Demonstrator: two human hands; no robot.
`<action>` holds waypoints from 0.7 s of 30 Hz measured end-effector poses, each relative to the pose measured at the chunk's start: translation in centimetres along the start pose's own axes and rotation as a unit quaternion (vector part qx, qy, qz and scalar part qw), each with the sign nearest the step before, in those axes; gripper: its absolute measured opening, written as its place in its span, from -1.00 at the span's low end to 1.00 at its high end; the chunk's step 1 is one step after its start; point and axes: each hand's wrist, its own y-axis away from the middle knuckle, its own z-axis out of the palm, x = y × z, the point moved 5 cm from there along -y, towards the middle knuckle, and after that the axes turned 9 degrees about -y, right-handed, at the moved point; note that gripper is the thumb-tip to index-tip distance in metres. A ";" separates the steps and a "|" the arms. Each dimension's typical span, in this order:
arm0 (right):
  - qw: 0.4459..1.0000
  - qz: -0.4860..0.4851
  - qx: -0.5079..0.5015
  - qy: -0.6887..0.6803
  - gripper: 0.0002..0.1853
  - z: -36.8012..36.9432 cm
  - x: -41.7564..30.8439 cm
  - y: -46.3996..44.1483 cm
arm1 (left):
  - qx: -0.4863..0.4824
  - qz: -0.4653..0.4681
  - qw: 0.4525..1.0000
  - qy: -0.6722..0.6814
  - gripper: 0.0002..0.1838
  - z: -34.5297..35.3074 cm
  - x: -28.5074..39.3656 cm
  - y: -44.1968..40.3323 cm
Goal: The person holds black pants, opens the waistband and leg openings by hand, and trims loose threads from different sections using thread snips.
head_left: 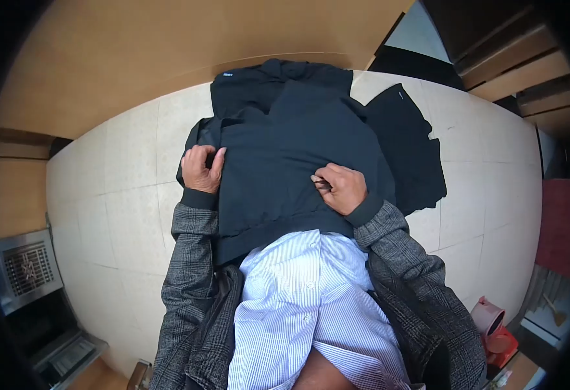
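A dark garment (272,162) lies spread in front of me, its ribbed hem close to my striped shirt. At its left edge, my left hand (202,170) has its fingers curled on the dark cloth, with the thumb raised beside them. My right hand (341,186) is closed in a pinch on a bit of the same garment, right of its middle. Beyond it lies more dark clothing (242,91) with a small light label. Another dark garment (408,143) sticks out on the right, partly covered by the one I hold.
The clothes lie on pale tiles (122,195). A brown wooden panel (148,58) rises behind them. At the lower left stands a metal-framed grille (28,268). Pink and red objects (488,318) are at the lower right, and a dark red surface (563,227) is farther right.
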 end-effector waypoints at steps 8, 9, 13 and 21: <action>0.999 -0.009 0.032 -0.003 -0.89 0.1 0.4 0.9 | 0.010 0.015 0.999 -0.032 -0.81 0.2 -0.2 0.6; 0.999 -0.005 0.031 -0.002 -0.89 0.1 0.6 1.1 | -0.008 0.015 0.999 -0.035 -0.81 0.4 -0.2 0.7; 1.000 -0.001 0.029 -0.004 -0.90 -0.1 1.0 1.0 | -0.059 0.010 0.997 -0.049 -0.82 1.6 0.0 1.0; 0.999 0.018 0.023 0.015 -0.89 -0.9 0.9 1.0 | -0.082 0.032 0.996 -0.015 -0.81 4.1 1.0 1.9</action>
